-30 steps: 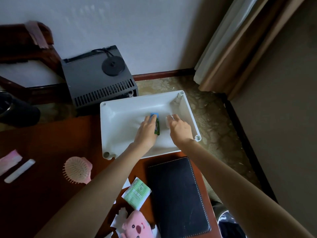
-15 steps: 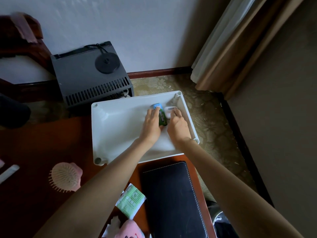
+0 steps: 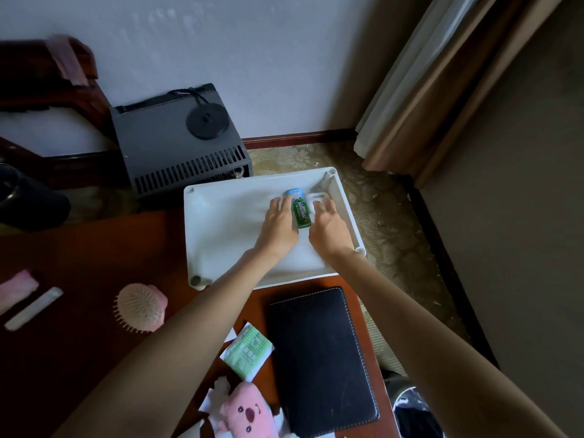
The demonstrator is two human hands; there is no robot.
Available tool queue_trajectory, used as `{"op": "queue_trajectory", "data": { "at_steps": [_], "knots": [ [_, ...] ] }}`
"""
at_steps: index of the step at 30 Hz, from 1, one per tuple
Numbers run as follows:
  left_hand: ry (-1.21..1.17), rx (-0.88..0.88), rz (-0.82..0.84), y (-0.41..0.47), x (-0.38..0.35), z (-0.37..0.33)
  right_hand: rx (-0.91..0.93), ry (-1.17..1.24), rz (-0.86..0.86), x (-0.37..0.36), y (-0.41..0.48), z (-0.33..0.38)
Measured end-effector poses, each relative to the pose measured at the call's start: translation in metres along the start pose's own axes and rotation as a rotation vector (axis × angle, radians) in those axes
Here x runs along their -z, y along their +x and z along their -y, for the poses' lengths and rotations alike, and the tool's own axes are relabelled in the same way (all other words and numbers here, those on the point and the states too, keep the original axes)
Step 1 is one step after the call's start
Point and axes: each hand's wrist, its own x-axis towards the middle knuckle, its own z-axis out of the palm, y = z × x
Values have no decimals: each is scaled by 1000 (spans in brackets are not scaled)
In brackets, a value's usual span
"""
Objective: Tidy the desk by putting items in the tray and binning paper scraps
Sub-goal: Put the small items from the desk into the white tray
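The white tray [image 3: 221,222] sits at the desk's far edge. A green gum bottle with a blue cap [image 3: 300,211] lies flat inside it, near the far right corner. Beside the bottle is a small white item [image 3: 318,196]. My left hand [image 3: 279,224] lies against the bottle's left side with its fingers stretched out. My right hand [image 3: 330,230] is on the bottle's right, fingertips resting on the white item, which they partly hide. Torn paper scraps [image 3: 218,392] lie at the desk's near edge.
On the red-brown desk lie a black notebook [image 3: 322,358], a green-white packet [image 3: 248,350], a pink plush [image 3: 246,412], a pink hairbrush [image 3: 142,306], a white stick [image 3: 33,308] and a pink item [image 3: 15,289]. A lined bin [image 3: 410,412] stands at the lower right; a grey box [image 3: 177,143] is on the floor.
Both hands moved the gum bottle and the white item toward the tray's far right corner. The bottle now lies flat and more exposed between the hands.
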Motion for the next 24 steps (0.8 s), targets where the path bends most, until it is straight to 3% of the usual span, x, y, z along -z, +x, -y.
{"op": "queue_trajectory", "data": {
  "at_steps": [5, 11, 17, 21, 24],
  "knots": [
    [51, 49, -139, -51, 44, 3, 85, 16, -133, 5, -49, 33],
    [6, 167, -214, -150, 62, 43, 378, 120, -274, -55, -146, 65],
    [-28, 321, -187, -229, 41, 97, 95, -159, 130, -99, -177, 57],
    [-13, 392, -232, -249, 39, 114, 29, -206, 144, -104, -174, 61],
    [-147, 497, -338, -248, 44, 121, 11, -105, 119, -100, -172, 71]
  ]
}}
